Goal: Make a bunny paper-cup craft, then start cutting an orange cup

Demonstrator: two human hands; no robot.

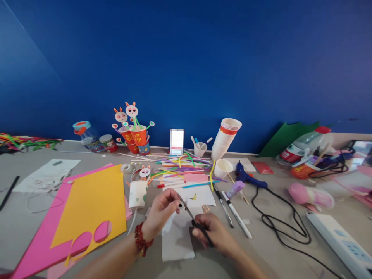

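Observation:
My right hand is closed round the black handles of a pair of scissors, whose blades point up and to the left. In the fingertips of my left hand is a small white paper piece with a dark spot, right at the scissor blades. Below both hands lies a sheet of white paper. Left of my left hand stands a white paper cup with green marks and a small rabbit face above it.
Yellow card over pink card lies at left. Coloured pipe cleaners spread across the middle. Stacked paper cups lean at the back. At right are a blue glue gun with a looping cord and a power strip.

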